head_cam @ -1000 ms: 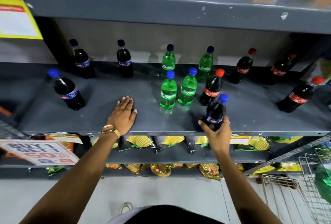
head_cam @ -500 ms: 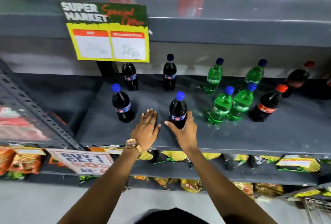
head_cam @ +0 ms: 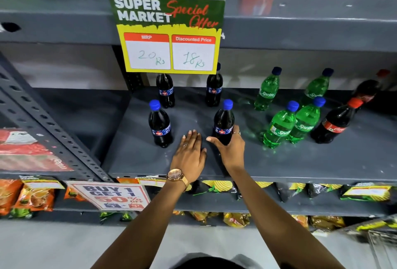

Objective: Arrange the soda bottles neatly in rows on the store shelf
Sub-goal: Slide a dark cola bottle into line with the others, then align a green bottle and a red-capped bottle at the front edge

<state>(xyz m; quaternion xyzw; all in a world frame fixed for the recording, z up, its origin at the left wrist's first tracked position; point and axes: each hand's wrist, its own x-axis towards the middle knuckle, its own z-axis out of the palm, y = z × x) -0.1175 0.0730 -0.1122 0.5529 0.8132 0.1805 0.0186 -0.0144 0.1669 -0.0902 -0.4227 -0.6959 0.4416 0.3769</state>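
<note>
Dark cola bottle (head_cam: 223, 123) unmoved on shelf (head_cam: 279, 161); right hand (head_cam: 228, 150) grip still wrapping it, left hand (head_cam: 190, 155) flat, spread

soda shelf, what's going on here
A person is lining up soda bottles on a grey shelf. The right hand has a grip on a dark blue-capped bottle standing at the front, beside another like it; two more stand behind. The left hand lies flat on the shelf between the front pair. Green bottles and a red-capped cola stand to the right.
</note>
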